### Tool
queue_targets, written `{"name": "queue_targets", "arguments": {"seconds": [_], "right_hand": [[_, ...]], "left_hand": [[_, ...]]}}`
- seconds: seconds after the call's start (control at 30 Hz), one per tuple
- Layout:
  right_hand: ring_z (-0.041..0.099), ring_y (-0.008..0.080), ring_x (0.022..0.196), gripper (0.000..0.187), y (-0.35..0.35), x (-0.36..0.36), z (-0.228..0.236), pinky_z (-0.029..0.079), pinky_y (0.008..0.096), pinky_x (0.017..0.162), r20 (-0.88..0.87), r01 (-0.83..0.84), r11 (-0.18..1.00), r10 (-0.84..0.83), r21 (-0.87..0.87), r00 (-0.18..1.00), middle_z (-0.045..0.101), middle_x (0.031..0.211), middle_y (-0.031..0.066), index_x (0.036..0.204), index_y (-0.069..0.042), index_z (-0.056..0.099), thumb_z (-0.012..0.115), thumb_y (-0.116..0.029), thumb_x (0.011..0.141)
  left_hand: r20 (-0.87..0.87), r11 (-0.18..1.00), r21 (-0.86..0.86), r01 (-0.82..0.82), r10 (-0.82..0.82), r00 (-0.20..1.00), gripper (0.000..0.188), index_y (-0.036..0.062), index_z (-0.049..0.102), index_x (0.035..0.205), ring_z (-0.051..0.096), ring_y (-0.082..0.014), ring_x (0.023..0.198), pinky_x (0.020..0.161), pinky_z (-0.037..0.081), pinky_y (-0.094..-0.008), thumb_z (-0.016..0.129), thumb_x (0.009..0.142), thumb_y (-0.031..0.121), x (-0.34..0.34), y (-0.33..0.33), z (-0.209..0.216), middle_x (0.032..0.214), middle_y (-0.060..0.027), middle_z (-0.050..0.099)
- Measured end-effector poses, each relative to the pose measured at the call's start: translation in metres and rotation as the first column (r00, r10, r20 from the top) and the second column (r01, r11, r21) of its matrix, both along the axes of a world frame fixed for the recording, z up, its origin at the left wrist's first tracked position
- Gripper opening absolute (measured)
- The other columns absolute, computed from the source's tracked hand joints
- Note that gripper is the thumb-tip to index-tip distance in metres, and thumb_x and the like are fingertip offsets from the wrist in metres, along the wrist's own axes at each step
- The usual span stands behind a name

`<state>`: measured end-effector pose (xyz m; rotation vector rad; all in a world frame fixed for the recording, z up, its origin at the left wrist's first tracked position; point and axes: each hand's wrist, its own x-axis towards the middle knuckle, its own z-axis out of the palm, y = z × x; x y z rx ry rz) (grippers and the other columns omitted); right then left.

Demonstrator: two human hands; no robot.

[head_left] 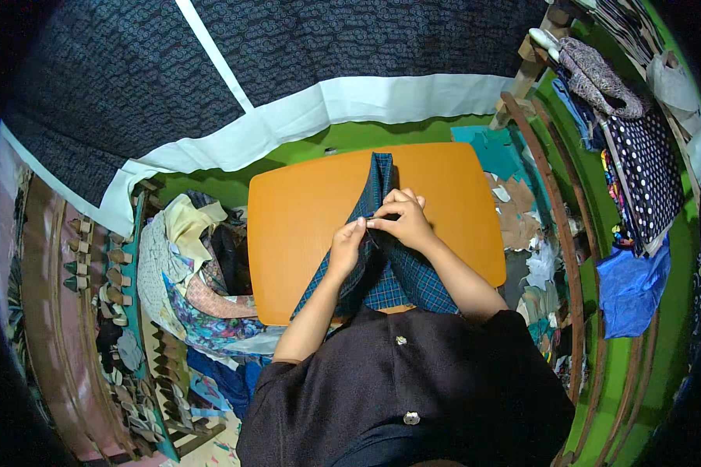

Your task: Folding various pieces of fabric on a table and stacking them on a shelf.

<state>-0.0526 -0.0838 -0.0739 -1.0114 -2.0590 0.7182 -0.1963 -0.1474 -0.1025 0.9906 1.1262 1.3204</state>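
A dark blue-green plaid cloth (388,289) lies over the middle of the orange table (300,210), with a narrow folded end reaching toward the far edge and wider parts draping toward my body. Above it, my left hand (346,245) is closed in a pinch at the edge of the cloth. My right hand (406,221) pinches right beside it, thumb and forefinger almost touching the left fingertips. Whatever sits between the right fingertips is too small to make out.
Piled fabrics (183,257) crowd the table's left side, and cloth scraps (522,222) lie along its right. Shoes (117,276) stand on a rack at far left. A dark patterned curtain (366,47) hangs beyond the table. Wooden rails (557,233) and a polka-dot cloth (642,171) are at right.
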Motion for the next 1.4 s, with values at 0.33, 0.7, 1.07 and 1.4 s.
{"name": "queue_targets", "arguments": {"seconds": [0.33, 0.7, 1.07, 1.4], "right_hand": [[0.039, 0.0181, 0.096, 0.029, 0.002, -0.018, -0.003, 0.023, 0.0344, 0.086, 0.03, 0.044, 0.999, -0.045, 0.029, 0.999, 0.047, 0.095, -0.0011, 0.076, -0.015, 0.066, 0.077, -0.031, 0.054], [0.033, 0.0309, 0.119, 0.071, 0.129, 0.019, -0.069, 0.023, 0.0411, 0.1, 0.113, 0.25, 0.807, -0.224, -0.536, 0.968, 0.043, 0.123, 0.013, 0.119, -0.015, 0.045, 0.073, -0.038, 0.057], [0.03, 0.0307, 0.123, 0.089, 0.107, -0.038, -0.024, 0.017, 0.0609, 0.094, 0.594, 0.174, 0.941, 0.034, -0.29, 0.804, 0.038, 0.129, 0.0132, 0.13, -0.021, 0.033, 0.069, -0.042, 0.052], [0.059, 0.0263, 0.089, 0.021, 0.091, -0.025, -0.033, 0.028, 0.0499, 0.089, 0.584, 0.421, 0.902, -0.29, -0.098, 0.758, 0.064, 0.087, 0.0088, 0.087, -0.015, 0.065, 0.055, -0.019, 0.068]], "left_hand": [[0.263, 0.976, -0.213, -0.038, 0.095, 0.96, 0.035, 0.0079, 0.057, 0.074, 0.042, -0.0072, 0.052, 0.048, 0.033, -0.0204, 0.047, 0.088, 0.038, -0.014, 0.004, -0.023, 0.061, 0.0015, 0.05], [-0.069, 0.954, -0.146, 0.262, -0.274, 0.959, 0.025, 0.0033, 0.058, 0.085, 0.036, -0.0025, 0.06, 0.056, 0.033, -0.0193, 0.046, 0.091, 0.024, -0.022, -0.012, -0.068, 0.064, 0.0087, 0.042], [-0.246, 0.913, -0.11, 0.393, -0.408, 0.879, 0.028, -0.0015, 0.049, 0.076, 0.036, -0.0071, 0.061, 0.056, 0.035, -0.0251, 0.045, 0.091, 0.021, -0.018, -0.043, -0.045, 0.06, 0.0, 0.039], [-0.343, 0.889, -0.11, 0.446, -0.455, 0.822, 0.025, -0.0011, 0.049, 0.08, 0.036, -0.0063, 0.062, 0.056, 0.034, -0.0243, 0.045, 0.091, 0.022, -0.006, -0.075, -0.029, 0.062, 0.002, 0.038]]}}
